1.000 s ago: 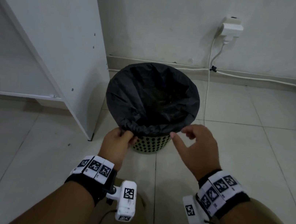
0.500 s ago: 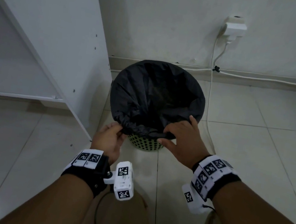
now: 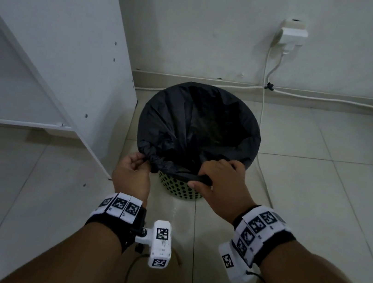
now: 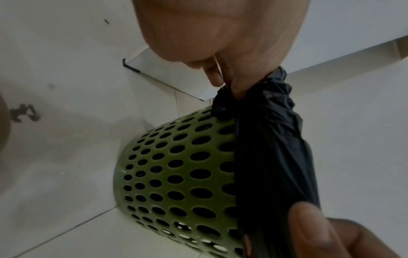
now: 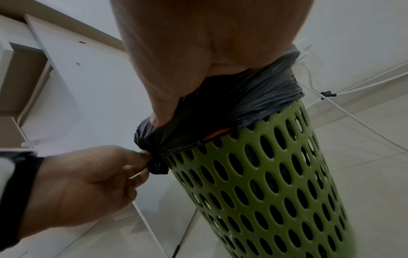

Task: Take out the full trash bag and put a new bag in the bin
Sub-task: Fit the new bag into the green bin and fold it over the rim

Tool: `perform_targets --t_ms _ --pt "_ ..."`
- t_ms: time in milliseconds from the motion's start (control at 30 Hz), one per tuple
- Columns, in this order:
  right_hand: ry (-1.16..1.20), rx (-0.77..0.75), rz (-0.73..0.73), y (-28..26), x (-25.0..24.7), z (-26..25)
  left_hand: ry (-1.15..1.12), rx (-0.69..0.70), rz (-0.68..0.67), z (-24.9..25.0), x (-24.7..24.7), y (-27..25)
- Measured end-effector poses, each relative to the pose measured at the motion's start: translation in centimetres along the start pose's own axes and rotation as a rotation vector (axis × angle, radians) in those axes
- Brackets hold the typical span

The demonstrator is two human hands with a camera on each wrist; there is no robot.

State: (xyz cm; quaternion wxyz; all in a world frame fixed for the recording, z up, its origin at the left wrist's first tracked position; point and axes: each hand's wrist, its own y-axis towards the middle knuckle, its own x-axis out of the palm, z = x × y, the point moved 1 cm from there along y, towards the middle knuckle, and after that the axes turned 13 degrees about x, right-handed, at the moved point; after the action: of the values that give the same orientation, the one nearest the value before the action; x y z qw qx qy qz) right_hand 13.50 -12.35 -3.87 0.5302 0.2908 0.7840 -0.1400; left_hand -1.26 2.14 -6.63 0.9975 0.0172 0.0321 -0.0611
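A black trash bag (image 3: 197,128) lines a green perforated bin (image 3: 180,190) on the tiled floor, its edge folded down over the rim. My left hand (image 3: 137,160) pinches a bunched knot of the bag (image 4: 223,108) at the near left of the rim; the same pinch on the knot (image 5: 158,167) shows in the right wrist view. My right hand (image 3: 214,177) grips the folded bag edge (image 5: 220,108) at the near right of the rim, thumb under the fold, fingers curled over it. The bin wall (image 5: 264,174) stands upright. What is inside the bag is too dark to tell.
A white cabinet panel (image 3: 63,38) stands just left of the bin, its bottom corner close to my left hand. A white cable (image 3: 266,80) drops from a wall plug (image 3: 292,36) and runs past the bin's right side. Tiled floor (image 3: 333,175) spreads to the right.
My right hand came down from open above the rim and now grips the bag's folded edge. My left hand kept its pinch and slid slightly left along the rim.
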Motion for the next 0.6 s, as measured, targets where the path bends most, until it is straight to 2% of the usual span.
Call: perform_targets --t_ms 200,433,500,600 --pt "0.028 0.029 -0.023 0.3 -0.2 -0.3 0.069 -0.060 0.003 0.3 0.2 0.2" --pt "0.010 0.043 -0.002 0.4 0.0 -0.3 -0.214 -0.176 -0.043 0.8 0.6 0.0" --pt "0.002 0.043 0.006 0.4 0.1 -0.4 -0.191 -0.149 -0.072 1.0 0.8 -0.4" --pt "-0.003 0.043 0.009 0.4 0.1 -0.5 -0.143 -0.062 -0.048 0.9 1.3 -0.9"
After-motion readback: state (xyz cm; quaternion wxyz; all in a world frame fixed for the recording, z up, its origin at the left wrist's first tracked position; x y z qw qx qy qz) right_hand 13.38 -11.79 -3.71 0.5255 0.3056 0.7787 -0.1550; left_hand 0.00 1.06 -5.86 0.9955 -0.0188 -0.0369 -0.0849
